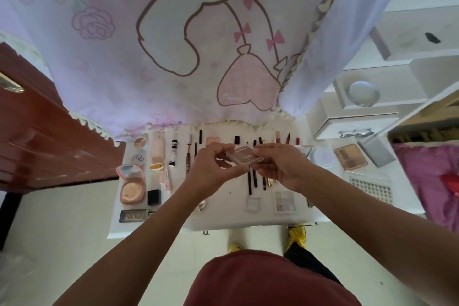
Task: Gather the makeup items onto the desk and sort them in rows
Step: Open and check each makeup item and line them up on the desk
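Observation:
Both hands hold a small clear-lidded compact (244, 154) above the middle of the white desk (223, 221). My left hand (211, 169) pinches its left end and my right hand (280, 164) grips its right end. Below them makeup lies in rows: a pink open powder compact (131, 182) at the left, a black cube (154, 197), tubes and pencils (173, 154) in the middle, dark pencils (252, 180) under my hands, and two pale palettes (285, 202) near the front edge.
A pink cartoon curtain (173, 45) hangs behind the desk. A brown cabinet (37, 136) stands at the left. White shelves (372, 97), a round jar (323, 158), a rose-gold palette (350, 156) and a white grid tray (371, 187) are at the right.

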{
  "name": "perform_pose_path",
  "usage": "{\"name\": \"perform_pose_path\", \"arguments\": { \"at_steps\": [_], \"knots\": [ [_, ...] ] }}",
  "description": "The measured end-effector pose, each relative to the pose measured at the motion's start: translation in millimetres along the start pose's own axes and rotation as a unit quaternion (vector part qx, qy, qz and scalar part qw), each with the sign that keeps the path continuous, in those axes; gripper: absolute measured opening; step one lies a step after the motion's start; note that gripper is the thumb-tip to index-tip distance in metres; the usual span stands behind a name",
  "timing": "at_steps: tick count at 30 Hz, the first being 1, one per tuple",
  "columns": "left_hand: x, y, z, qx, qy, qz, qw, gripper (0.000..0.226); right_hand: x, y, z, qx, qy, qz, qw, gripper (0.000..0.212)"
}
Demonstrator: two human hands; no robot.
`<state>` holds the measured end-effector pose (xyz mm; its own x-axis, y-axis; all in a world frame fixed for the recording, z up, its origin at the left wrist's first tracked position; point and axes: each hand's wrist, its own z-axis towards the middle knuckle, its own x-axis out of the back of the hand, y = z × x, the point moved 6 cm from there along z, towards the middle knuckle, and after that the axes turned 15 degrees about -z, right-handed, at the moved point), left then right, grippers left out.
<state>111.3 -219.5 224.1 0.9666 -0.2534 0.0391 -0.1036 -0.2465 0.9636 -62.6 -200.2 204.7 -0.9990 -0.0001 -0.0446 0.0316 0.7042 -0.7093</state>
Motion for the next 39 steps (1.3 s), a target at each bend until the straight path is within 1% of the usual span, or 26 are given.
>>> {"name": "perform_pose_path", "arguments": {
  "at_steps": [2, 4, 5, 7, 10, 12, 13, 15, 17, 19, 22, 25, 26, 30, 34, 36, 39],
  "knots": [
    [0, 4, -1, -0.017, 0.012, -0.004, 1.000, 0.053, 1, -2, -3, 0.003, -0.002, -0.019, 1.000, 0.019],
    [1, 5, -1, -0.007, 0.018, -0.042, 0.999, 0.046, 2, -5, -6, 0.019, -0.009, -0.059, 0.998, 0.020],
    [1, 5, -1, 0.004, 0.021, -0.064, 0.998, 0.043, 4, -7, -7, 0.037, -0.007, -0.098, 0.995, 0.020],
    [5, 2, 0, 0.029, 0.030, -0.102, 0.994, 0.037, 7, -15, -12, 0.096, 0.021, -0.191, 0.977, 0.018],
    [9, 0, 0, 0.054, 0.027, -0.155, 0.986, 0.028, 11, -31, -24, 0.222, 0.067, -0.288, 0.929, 0.006],
    [8, 1, -2, 0.061, 0.021, -0.172, 0.983, 0.026, 9, -38, -31, 0.301, 0.069, -0.346, 0.886, 0.003],
    [7, 1, -2, 0.062, 0.019, -0.171, 0.983, 0.027, 8, -40, -33, 0.332, 0.073, -0.384, 0.859, 0.007],
    [5, 2, -3, 0.063, 0.013, -0.160, 0.985, 0.027, 7, -42, -36, 0.377, 0.101, -0.464, 0.795, 0.022],
    [2, 2, -4, 0.063, 0.008, -0.153, 0.986, 0.028, 5, -45, -40, 0.417, 0.123, -0.520, 0.735, 0.026],
    [1, 2, -6, 0.064, 0.006, -0.149, 0.987, 0.029, 2, -46, -44, 0.451, 0.131, -0.562, 0.682, 0.029],
    [-1, 2, -8, 0.061, 0.004, -0.136, 0.989, 0.031, -3, -45, -49, 0.475, 0.143, -0.609, 0.619, 0.045],
    [-3, 2, -11, 0.058, 0.004, -0.134, 0.989, 0.031, -6, -43, -59, 0.528, 0.170, -0.618, 0.558, 0.041],
    [-4, 1, -12, 0.057, 0.007, -0.136, 0.989, 0.031, -6, -41, -61, 0.543, 0.174, -0.615, 0.544, 0.039],
    [-7, -1, -15, 0.055, 0.015, -0.138, 0.989, 0.031, -9, -32, -66, 0.579, 0.160, -0.612, 0.514, 0.034],
    [-9, -3, -16, 0.063, 0.017, -0.165, 0.984, 0.035, -10, -27, -76, 0.609, 0.185, -0.604, 0.479, 0.029],
    [-9, -4, -15, 0.065, 0.021, -0.173, 0.983, 0.037, -11, -25, -78, 0.615, 0.194, -0.600, 0.473, 0.027],
    [-10, -7, -16, 0.069, 0.017, -0.181, 0.981, 0.039, -7, -27, -76, 0.612, 0.215, -0.586, 0.485, 0.026]
  ]
}}
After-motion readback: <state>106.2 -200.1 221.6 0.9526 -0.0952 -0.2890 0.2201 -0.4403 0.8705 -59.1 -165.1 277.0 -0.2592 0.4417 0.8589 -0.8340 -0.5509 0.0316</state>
